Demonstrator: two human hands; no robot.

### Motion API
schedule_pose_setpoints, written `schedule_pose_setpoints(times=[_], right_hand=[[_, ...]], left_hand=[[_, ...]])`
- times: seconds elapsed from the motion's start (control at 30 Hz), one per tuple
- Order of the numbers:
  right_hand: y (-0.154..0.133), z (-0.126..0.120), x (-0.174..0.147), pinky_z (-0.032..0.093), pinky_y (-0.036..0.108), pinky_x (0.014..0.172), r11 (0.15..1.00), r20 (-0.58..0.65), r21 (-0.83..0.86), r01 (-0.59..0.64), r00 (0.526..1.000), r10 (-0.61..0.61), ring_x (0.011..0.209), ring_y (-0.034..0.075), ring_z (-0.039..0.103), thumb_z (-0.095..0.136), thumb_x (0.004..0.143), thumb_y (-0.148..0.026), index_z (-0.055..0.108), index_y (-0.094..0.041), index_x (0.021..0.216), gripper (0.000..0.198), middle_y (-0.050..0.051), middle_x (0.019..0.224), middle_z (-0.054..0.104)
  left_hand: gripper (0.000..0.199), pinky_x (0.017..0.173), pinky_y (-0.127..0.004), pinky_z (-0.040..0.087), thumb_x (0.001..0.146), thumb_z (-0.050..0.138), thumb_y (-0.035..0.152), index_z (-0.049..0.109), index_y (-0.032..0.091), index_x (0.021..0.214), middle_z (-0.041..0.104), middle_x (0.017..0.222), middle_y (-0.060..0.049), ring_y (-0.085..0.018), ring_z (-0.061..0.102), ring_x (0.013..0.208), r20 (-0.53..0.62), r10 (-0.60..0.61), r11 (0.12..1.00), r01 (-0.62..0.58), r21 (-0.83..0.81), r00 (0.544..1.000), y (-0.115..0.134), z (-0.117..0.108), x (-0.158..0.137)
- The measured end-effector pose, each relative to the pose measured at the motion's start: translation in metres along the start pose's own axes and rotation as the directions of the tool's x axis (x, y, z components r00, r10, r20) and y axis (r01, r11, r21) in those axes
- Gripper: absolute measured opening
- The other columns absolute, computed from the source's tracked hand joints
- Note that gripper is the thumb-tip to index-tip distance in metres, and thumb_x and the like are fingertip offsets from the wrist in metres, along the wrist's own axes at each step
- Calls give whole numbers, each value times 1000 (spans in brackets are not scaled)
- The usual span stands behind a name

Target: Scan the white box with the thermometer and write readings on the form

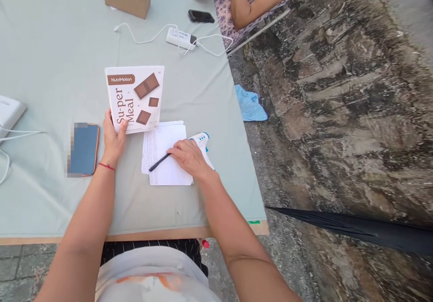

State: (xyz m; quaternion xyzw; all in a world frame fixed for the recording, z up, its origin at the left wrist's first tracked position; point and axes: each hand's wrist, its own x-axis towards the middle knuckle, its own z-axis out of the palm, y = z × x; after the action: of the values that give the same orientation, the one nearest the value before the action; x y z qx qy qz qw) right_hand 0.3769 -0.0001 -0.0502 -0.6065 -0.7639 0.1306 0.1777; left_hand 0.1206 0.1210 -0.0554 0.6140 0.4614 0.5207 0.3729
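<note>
L hand (113,137) grips box (135,98); R hand (188,155) curled w/ pen (159,162).

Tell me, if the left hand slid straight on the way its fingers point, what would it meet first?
The left hand already grips the near edge of the Su-per Meal box, so it meets that first. Beyond lies bare cloth, probably then the white cable.

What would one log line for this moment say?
left hand: holds box | right hand: holds pen on paper
</note>
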Motion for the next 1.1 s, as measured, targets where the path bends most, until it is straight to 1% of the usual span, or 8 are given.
schedule_pose_setpoints(times=[0.1,0.2,0.27,0.33,0.4,0.5,0.73,1.1], right_hand=[[-5,-6,4,40,36,74,960,-171,241,-143,967,187,75,19,52,59,92,-30,62,-23,88,9,3,81,60],[-20,-3,18,44,33,68,746,-348,628,-222,778,524,68,16,53,63,85,-40,53,-24,83,19,-1,77,58],[-32,4,32,46,31,66,575,-302,792,-202,689,658,64,14,54,62,81,-41,54,-23,84,20,-3,72,58],[-40,13,46,46,30,63,462,-213,858,-225,663,718,61,14,54,61,78,-42,58,-22,84,21,-3,68,59],[-43,23,57,44,30,61,430,-190,866,-254,627,755,60,14,52,63,71,-42,59,-22,79,22,-2,66,58],[-42,37,61,43,30,60,463,-249,846,-262,575,780,62,14,50,62,65,-40,59,-22,72,20,-2,65,58],[-36,47,56,47,31,66,527,-268,806,-268,628,730,68,16,53,61,71,-39,60,-22,74,17,0,70,62],[-34,51,56,47,29,64,573,-282,765,-295,646,709,65,15,55,58,74,-33,60,-21,72,12,-1,69,63]], left_hand=[[64,112,-49,43,92,55,70,49,25,137,57,133,-12,-28,55,127,-2,-22,1000,22,-21,1000,-1,2,-1],[64,116,-48,41,92,57,69,49,25,137,57,135,-13,-28,53,132,8,-36,998,36,-49,999,0,2,-2],[65,116,-48,41,92,56,69,48,25,139,56,137,-13,-28,53,132,14,-30,998,31,-48,999,2,2,-2],[64,115,-48,42,93,55,69,47,25,139,56,136,-13,-28,54,130,20,-19,999,20,-35,1000,2,1,-2],[63,113,-49,43,94,54,68,46,24,139,57,135,-14,-28,55,128,20,-11,1000,11,-21,1000,3,1,-2],[62,112,-49,43,94,54,68,46,25,139,57,135,-13,-28,55,128,13,-11,1000,12,-9,1000,3,1,-2],[66,116,-48,41,93,55,69,46,24,140,56,138,-14,-28,53,133,21,-29,999,29,-25,999,6,1,-4],[68,118,-48,40,93,54,69,45,22,141,55,139,-15,-28,52,135,37,-35,999,36,-13,999,10,0,-4]])
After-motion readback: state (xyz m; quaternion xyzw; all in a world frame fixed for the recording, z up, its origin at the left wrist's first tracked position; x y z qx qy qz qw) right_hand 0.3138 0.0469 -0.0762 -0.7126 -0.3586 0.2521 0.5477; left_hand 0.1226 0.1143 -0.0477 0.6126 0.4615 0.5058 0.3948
